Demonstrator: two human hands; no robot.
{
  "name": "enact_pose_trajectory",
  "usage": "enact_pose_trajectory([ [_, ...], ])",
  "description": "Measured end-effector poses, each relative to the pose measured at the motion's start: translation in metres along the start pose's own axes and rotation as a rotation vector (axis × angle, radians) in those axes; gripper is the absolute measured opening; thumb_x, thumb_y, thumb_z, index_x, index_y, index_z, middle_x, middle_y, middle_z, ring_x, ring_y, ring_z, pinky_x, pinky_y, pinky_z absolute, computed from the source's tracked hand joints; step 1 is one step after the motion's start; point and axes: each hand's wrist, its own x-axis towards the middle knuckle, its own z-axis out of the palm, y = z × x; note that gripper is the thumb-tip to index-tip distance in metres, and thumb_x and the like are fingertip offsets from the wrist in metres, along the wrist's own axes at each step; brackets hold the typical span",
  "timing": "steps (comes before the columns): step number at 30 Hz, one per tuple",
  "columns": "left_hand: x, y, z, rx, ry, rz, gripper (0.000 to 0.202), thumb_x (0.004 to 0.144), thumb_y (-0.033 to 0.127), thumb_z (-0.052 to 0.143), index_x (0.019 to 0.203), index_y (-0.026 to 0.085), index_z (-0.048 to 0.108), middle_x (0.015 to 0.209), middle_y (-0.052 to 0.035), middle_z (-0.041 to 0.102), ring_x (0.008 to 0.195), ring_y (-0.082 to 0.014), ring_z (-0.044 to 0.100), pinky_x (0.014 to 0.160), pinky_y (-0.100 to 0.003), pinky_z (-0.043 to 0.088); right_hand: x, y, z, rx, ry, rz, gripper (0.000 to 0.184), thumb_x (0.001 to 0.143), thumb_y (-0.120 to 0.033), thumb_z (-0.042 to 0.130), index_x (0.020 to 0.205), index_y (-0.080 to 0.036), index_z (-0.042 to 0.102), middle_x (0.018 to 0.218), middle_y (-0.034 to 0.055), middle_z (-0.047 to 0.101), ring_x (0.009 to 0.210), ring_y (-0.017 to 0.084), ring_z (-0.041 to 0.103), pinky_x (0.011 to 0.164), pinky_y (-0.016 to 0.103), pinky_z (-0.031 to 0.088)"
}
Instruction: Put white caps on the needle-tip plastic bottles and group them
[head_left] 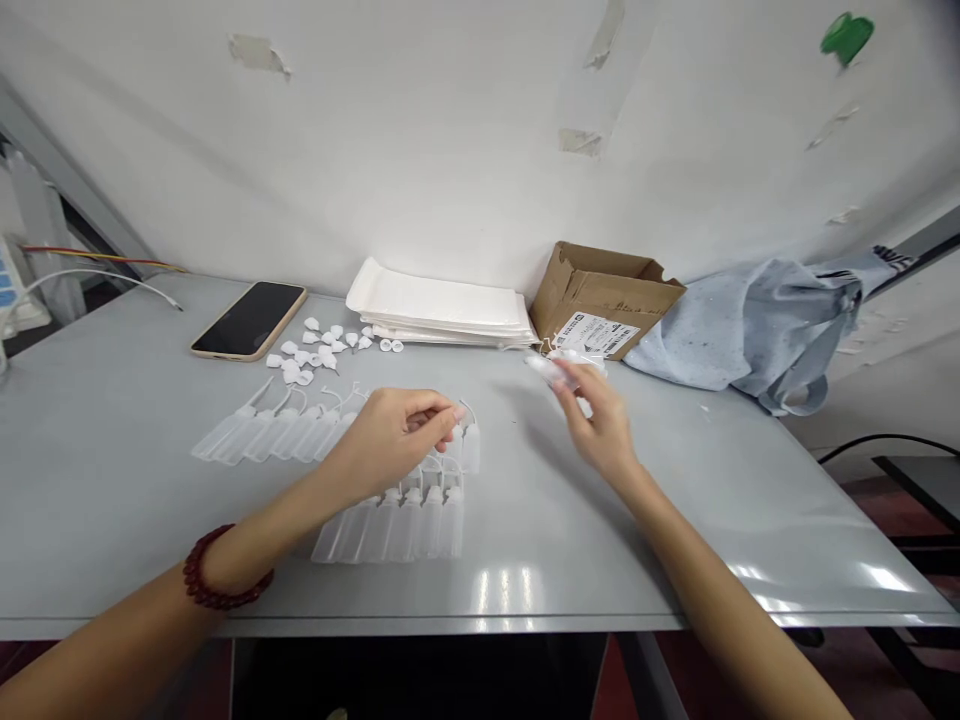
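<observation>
Grey worktop (570, 540): right hand (604, 420) is pinching translucent bottle (543, 368); left hand (397, 430) is hovering, grip unclear; dipping could be scattering bottles (411, 530) beneath.

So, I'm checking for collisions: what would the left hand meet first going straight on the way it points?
Probably the translucent piece in the right hand: the left hand points rightward and slightly forward, but depth is unclear.

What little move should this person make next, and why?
Perhaps bring the right hand to the lined-up bottles and lay down its translucent piece, seemingly another bottle: similar ones lie in rows near the left hand.
</observation>
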Motion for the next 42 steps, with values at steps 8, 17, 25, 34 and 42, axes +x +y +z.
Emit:
enact_pose_trajectory([
  [8, 0.006, -0.003, -0.014, 0.033, 0.115, -0.029, 0.026, 0.084, 0.036, 0.057, 0.071, 0.017, 0.067, 0.062, 0.0005, 0.066, 0.059, -0.0117, 0.061, 0.052, -0.019, 0.044, 0.013, 0.084, -0.022, -0.053, 0.377, 0.426, 0.046, 0.083, -0.047, 0.051, 0.110, -0.012, 0.067, 0.108, 0.0150, 0.067, 0.098, 0.027, 0.061, 0.078, 0.041, 0.050],
  [17, 0.011, -0.010, -0.019, 0.010, 0.162, -0.050, 0.025, 0.082, 0.038, 0.058, 0.072, 0.017, 0.067, 0.063, 0.0000, 0.066, 0.058, -0.0129, 0.063, 0.050, -0.020, 0.044, 0.018, 0.089, -0.012, -0.058, 0.262, 0.362, 0.039, 0.080, -0.035, 0.053, 0.109, -0.013, 0.069, 0.110, 0.0136, 0.069, 0.082, 0.022, 0.063, 0.077, 0.041, 0.049],
  [25, 0.016, -0.011, -0.035, 0.036, 0.327, -0.052, 0.024, 0.078, 0.037, 0.059, 0.071, 0.016, 0.068, 0.063, -0.0011, 0.066, 0.058, -0.0142, 0.062, 0.053, -0.022, 0.046, 0.018, 0.088, -0.015, -0.026, 0.265, 0.220, 0.033, 0.084, -0.025, 0.047, 0.110, -0.018, 0.067, 0.122, 0.0123, 0.063, 0.108, 0.024, 0.060, 0.082, 0.040, 0.050],
  [34, 0.028, -0.028, -0.077, 0.657, 0.467, -0.117, 0.028, 0.080, 0.027, 0.049, 0.093, 0.013, 0.070, 0.086, -0.0089, 0.072, 0.082, -0.0243, 0.065, 0.082, -0.035, 0.046, 0.012, 0.036, -0.018, -0.149, 0.288, 0.033, 0.017, 0.085, -0.021, 0.051, 0.091, -0.017, 0.066, 0.092, 0.0088, 0.067, 0.086, 0.019, 0.062, 0.066, 0.032, 0.049],
  [42, 0.027, -0.047, -0.105, 0.882, 0.278, -0.281, 0.037, 0.081, 0.022, 0.047, 0.112, 0.019, 0.066, 0.101, -0.0092, 0.068, 0.095, -0.0287, 0.060, 0.082, -0.037, 0.046, -0.003, -0.012, -0.004, -0.053, 0.033, -0.162, 0.012, 0.088, -0.016, 0.051, 0.091, -0.019, 0.063, 0.078, 0.0042, 0.065, 0.070, 0.015, 0.059, 0.065, 0.029, 0.047],
])
